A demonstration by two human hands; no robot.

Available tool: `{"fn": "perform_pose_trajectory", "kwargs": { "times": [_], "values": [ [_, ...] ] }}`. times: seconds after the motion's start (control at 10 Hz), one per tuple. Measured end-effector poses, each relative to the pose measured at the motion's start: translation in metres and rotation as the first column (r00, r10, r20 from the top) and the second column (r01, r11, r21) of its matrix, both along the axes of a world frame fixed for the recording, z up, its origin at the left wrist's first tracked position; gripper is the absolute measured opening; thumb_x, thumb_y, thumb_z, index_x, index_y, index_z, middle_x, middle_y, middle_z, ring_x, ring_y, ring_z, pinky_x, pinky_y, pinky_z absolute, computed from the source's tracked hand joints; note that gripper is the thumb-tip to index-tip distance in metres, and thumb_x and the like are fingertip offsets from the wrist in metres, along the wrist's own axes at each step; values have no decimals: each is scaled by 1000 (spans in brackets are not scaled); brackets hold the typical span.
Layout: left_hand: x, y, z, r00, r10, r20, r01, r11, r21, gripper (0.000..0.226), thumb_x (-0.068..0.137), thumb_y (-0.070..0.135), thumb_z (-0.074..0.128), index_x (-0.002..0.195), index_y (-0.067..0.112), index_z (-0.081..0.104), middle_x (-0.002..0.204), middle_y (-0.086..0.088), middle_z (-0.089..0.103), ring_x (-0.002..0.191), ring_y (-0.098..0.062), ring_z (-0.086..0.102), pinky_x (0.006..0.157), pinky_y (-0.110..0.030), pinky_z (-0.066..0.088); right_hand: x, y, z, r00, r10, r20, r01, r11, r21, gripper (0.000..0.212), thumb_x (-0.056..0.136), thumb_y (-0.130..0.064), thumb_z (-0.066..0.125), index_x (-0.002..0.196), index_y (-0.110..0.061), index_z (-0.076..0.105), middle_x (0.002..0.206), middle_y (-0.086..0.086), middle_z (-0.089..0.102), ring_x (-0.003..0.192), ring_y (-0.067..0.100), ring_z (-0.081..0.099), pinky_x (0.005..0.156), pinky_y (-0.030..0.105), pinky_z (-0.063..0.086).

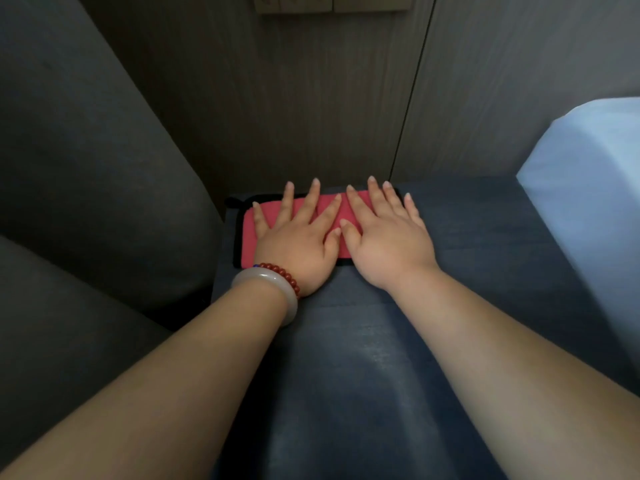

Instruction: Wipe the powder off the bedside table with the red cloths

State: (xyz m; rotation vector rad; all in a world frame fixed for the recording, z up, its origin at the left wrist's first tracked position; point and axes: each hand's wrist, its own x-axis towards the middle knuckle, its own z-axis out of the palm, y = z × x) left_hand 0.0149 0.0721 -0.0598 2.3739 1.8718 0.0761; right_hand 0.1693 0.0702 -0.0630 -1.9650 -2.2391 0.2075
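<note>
The left hand (298,244), fingers spread flat, presses the red cloth (250,244) at the eleven o'clock corner of the bedside table (485,258). At its three o'clock the right hand (388,244) lies flat too, straight fingers on the cloth, with bedding (588,188) farther right.

Dim, soft, wide-angle edge distortion

1. Left hand (294,244) and right hand (384,237) are lying side by side on the cloth (250,237).
2. Cloth is sitting on the bedside table (485,258), reaching leftward past the left hand.
3. Wall panel (311,116) is standing just beyond the fingertips (315,184); mattress (588,174) is lying right of the right hand.
</note>
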Motion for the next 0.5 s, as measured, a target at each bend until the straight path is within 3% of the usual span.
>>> {"fn": "perform_pose_trajectory", "kwargs": {
  "times": [0.2, 0.4, 0.5],
  "values": [
    [1, 2, 2, 999, 2, -35, -5, 998, -60, 54, 98, 55, 7, 150, 47, -5, 161, 13, -12, 148, -23, -14, 111, -66, -7, 0, 0, 1, 1000, -11, 0, 11, 999, -33, 60, 99, -52, 13, 155, -34, 4, 164, 2, -3, 150, 18, -6, 121, 41, -5],
    [6, -1, 26, 997, 29, -77, -44, 978, -205, 56, 98, 54, 9, 150, 45, -7, 161, 9, -19, 145, -25, -23, 110, -67, -10, -2, -6, 25, 999, -42, 28, 45, 992, -116, 58, 100, -49, 13, 155, -32, 2, 163, 4, -9, 149, 19, -13, 120, 39, -9],
    [13, -2, 57, 998, 54, -34, -58, 986, -155, 58, 99, 50, 15, 153, 37, 1, 162, 4, -13, 147, -25, -19, 114, -60, -7, -2, -7, 57, 999, -47, 16, 49, 992, -113, 58, 101, -47, 13, 155, -30, 1, 163, 5, -8, 149, 20, -12, 121, 39, -6]
  ]
}}
